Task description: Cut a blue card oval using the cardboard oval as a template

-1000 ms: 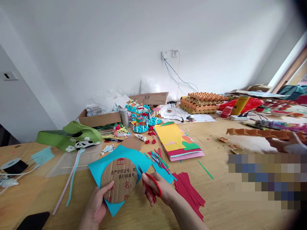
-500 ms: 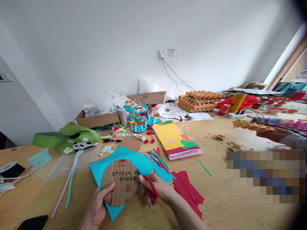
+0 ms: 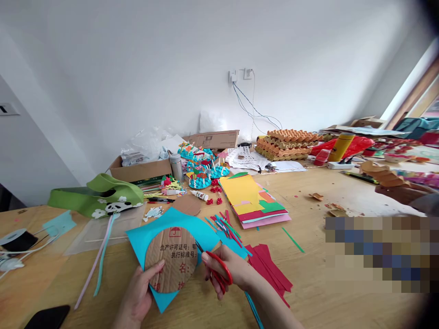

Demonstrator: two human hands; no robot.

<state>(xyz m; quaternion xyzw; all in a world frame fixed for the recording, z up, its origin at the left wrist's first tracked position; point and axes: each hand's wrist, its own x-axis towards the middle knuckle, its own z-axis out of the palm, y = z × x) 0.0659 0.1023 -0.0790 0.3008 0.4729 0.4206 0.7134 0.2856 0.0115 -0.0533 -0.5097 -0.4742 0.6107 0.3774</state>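
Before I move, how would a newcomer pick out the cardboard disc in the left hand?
At the near side of the wooden table, the left hand holds a blue sheet and a cardboard disc. The disc lies over the sheet, left of the red-handled scissors. Unlike the plainer brown disc lying behind it, this one shows black and red printing with an umbrella mark.
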